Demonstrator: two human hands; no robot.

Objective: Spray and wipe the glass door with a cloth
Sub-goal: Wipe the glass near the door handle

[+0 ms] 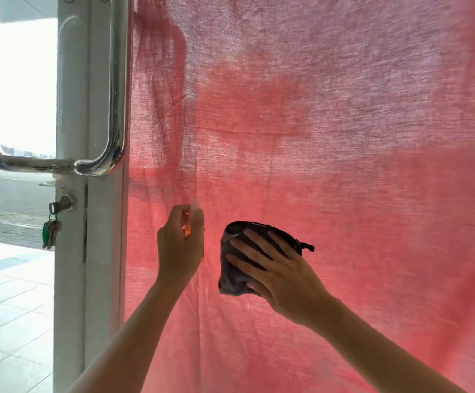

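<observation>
Pressing the dark cloth [247, 259] flat against the lower glass door [344, 194] with spread fingers, the right hand [281, 279] sits just beside the left hand [179, 245], which grips an upright spray bottle [194, 214] nearer the door's frame edge.

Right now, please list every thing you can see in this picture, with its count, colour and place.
glass door: one, with red-pink fabric showing across the pane, fills centre and right
door frame: one, white, upright at the left
door handle: one, chrome, on the frame, upper left
lock: one, silver, below the handle, a key in it
keys: one bunch, with a green tag, hanging from the lock
pavement: pale tiles, outside, lower left
spray bottle: one, clear with orange, mostly hidden in the left hand
cloth: one, dark, flat on the glass
left hand: grips the spray bottle
right hand: presses the cloth
</observation>
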